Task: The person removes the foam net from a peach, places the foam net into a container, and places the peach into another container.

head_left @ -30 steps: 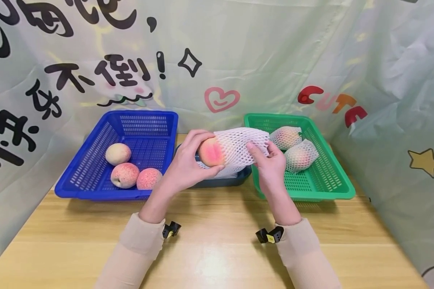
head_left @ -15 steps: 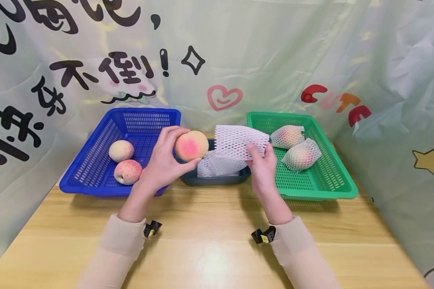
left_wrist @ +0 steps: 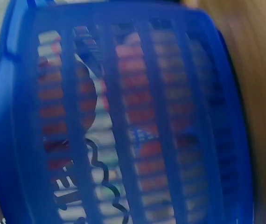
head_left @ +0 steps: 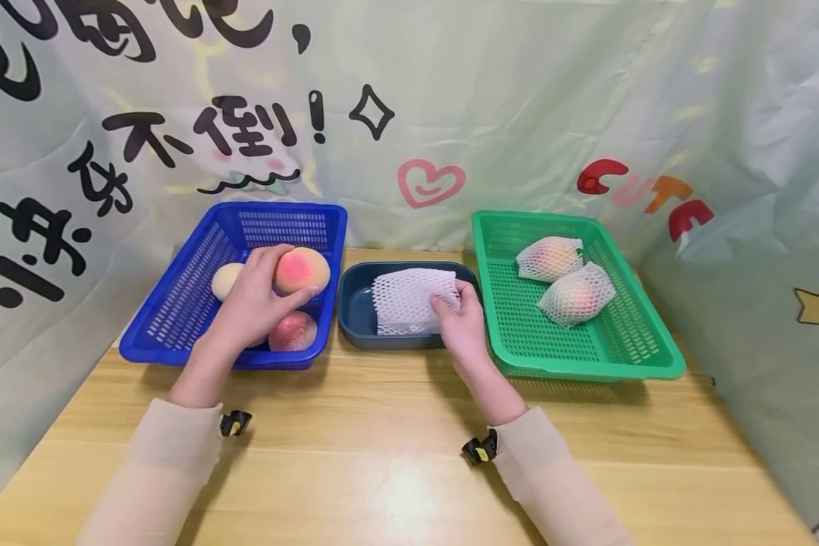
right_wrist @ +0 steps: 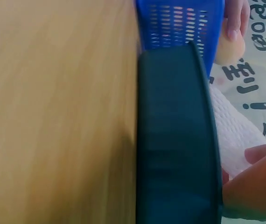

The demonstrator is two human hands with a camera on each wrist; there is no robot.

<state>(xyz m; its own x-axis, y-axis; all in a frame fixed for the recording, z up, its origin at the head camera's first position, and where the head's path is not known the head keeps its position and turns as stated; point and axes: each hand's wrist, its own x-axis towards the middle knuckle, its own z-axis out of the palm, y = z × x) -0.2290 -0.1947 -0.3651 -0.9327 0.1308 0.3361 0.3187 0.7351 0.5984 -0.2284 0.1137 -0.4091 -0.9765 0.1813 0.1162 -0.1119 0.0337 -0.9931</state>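
My left hand grips a yellow peach with a pink blush, holding it over the blue basket. Below it in the basket lie a red peach and a pale peach; another is mostly hidden by the hand. With thumb and fingers, my right hand pinches the right end of a white foam net sleeve at the dark blue bin. The right wrist view shows the sleeve just past the bin's rim. The basket wall fills the left wrist view.
A green basket stands to the right of the bin, with two net-wrapped peaches inside. All three containers sit in a row on the wooden table. A printed cloth hangs behind them.
The peach has come out of the net sleeve and moved left with my left hand to above the blue basket. My right hand has lowered the sleeve leftward to the dark bin.
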